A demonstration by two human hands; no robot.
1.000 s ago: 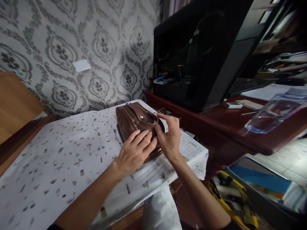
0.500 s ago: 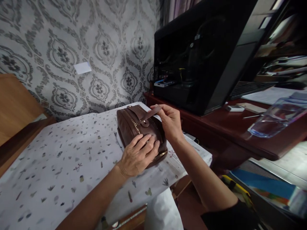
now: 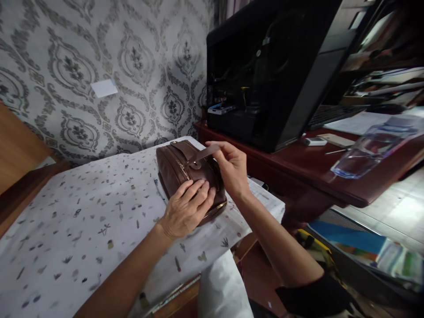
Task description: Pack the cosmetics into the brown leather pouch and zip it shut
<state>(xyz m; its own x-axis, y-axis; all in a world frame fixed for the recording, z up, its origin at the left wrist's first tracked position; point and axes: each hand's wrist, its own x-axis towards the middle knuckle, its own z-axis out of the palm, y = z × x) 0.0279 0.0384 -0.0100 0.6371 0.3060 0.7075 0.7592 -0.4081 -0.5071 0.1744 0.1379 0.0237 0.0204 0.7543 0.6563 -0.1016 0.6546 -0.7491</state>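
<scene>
A brown leather bag (image 3: 170,170) with gold zippers lies on a white patterned cloth (image 3: 109,198). My left hand (image 3: 187,207) rests on the near side of the bag, its fingers stretched out over the leather. Between the thumb and fingers of my right hand (image 3: 232,165) is the end of a brown leather strap (image 3: 207,153), raised above the top of the bag. The strap's other end meets the bag near a zipper and a small metal stud. Part of the bag's right side is hidden behind my hands.
To the right, a dark red desk (image 3: 351,185) holds a black computer case (image 3: 265,79), a clear plastic container (image 3: 367,150) and a keyboard (image 3: 334,115). Patterned wallpaper (image 3: 135,57) rises behind the cloth. A wooden panel (image 3: 23,150) stands at the left.
The camera view has turned slightly, so the surroundings sit further left and higher. Both hands stay on the bag and strap much as before; the strap looks a little lower against the bag.
</scene>
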